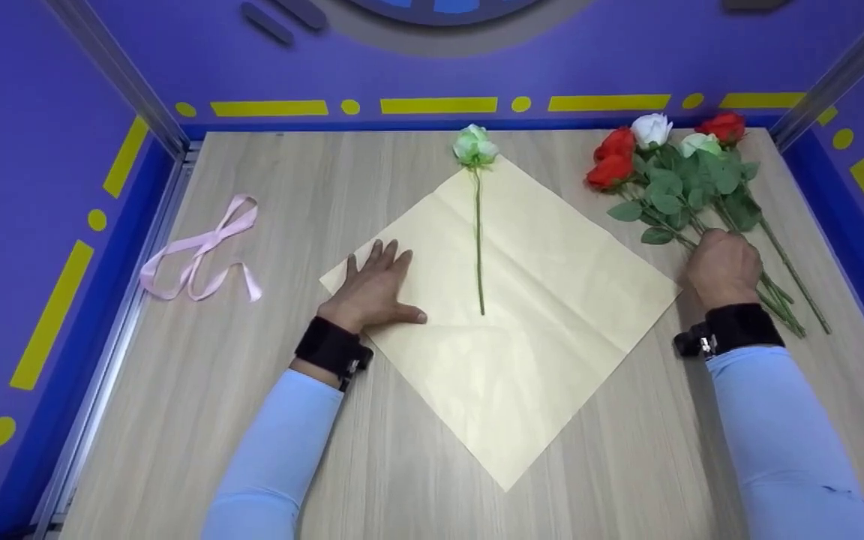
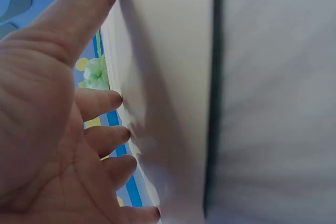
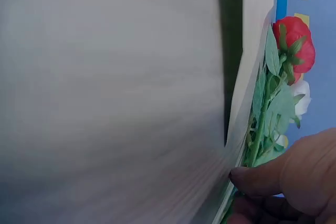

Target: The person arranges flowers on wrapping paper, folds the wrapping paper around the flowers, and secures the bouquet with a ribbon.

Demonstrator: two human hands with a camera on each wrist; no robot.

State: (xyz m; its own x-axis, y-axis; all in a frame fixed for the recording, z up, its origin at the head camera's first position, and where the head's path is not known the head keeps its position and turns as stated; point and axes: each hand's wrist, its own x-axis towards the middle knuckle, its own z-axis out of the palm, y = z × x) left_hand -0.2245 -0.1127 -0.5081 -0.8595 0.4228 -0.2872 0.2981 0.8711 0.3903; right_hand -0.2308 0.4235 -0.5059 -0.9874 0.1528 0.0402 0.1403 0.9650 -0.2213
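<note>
A square sheet of cream wrapping paper (image 1: 552, 390) lies cornerwise on the table. On its upper part is a single pale green-white rose (image 1: 475, 146), its bare stem pointing toward the front. My left hand (image 1: 373, 291) rests on the paper's left corner with fingers spread and thumb out; in the left wrist view its fingertips (image 2: 113, 99) touch the sheet. At the right, my right hand (image 1: 723, 268) grips stems in a bunch of red, white and pale green roses (image 1: 691, 180). How many stems it holds I cannot tell. The thumb (image 3: 257, 179) lies against the stems in the right wrist view.
A looped pink ribbon (image 1: 207, 244) lies on the left of the wooden table (image 1: 177, 420). Blue-purple panels (image 1: 432, 75) with yellow marks wall in the back and sides. Loose stem ends (image 1: 784, 307) spread out past the right hand, near the paper's right corner.
</note>
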